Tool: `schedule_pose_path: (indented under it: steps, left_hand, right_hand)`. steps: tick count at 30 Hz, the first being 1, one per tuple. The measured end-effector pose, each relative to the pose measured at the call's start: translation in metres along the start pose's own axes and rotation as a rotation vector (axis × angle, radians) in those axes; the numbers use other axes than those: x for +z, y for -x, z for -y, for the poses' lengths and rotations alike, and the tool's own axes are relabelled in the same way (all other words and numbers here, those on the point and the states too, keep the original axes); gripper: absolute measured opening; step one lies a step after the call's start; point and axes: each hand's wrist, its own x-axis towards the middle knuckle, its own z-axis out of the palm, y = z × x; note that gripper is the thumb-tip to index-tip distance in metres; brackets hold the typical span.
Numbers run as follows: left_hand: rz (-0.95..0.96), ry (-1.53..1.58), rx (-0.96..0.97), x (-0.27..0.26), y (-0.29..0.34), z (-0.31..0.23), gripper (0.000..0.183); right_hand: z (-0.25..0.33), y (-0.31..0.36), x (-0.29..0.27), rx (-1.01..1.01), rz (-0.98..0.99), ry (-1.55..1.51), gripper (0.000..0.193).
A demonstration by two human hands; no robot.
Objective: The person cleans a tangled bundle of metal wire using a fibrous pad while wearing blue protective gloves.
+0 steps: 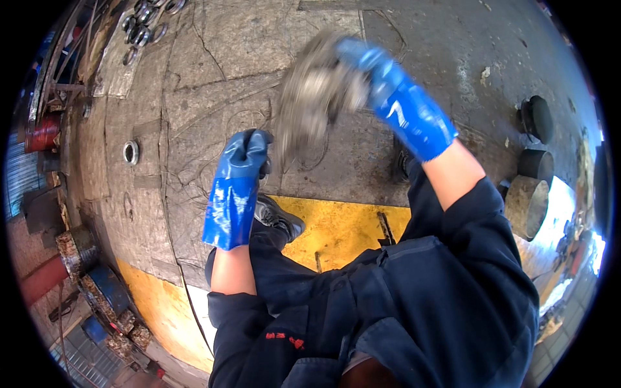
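Right hand [394, 97] clamped on a blurry metal part [317, 97], left hand [249, 155] fisted shut, bare floor [213, 84] around, yellow stripe [343, 226] below.

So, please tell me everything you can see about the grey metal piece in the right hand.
The metal piece is blurred, so fine detail is lost. It looks like a roundish, disc-like part of dull grey metal with brighter, shiny patches near its middle. It is held in the air above the scratched steel floor, tilted rather than flat. The right hand, in a blue rubber glove, grips its right side. The left hand, also gloved in blue, sits just below it; whether they touch is unclear.
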Motion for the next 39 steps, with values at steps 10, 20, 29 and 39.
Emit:
schedule_pose_path:
  steps: [10,20,29,39]
  left_hand:
    - [-0.007,0.239,0.023,-0.017,0.012,0.017,0.038]
    - [0.220,0.129,-0.038,-0.019,0.022,-0.008,0.035]
    - [0.186,0.280,0.040,-0.024,0.031,0.004,0.035]
    - [0.112,0.146,0.080,-0.013,0.062,-0.024,0.032]
  right_hand:
    - [-0.033,-0.013,-0.071,-0.015,-0.385,-0.070,0.078]
    - [-0.007,-0.036,0.028,-0.310,0.235,0.344,0.080]
    - [0.006,-0.036,0.070,-0.205,0.355,0.474,0.061]
    - [-0.001,-0.039,0.087,-0.392,0.035,0.542,0.053]
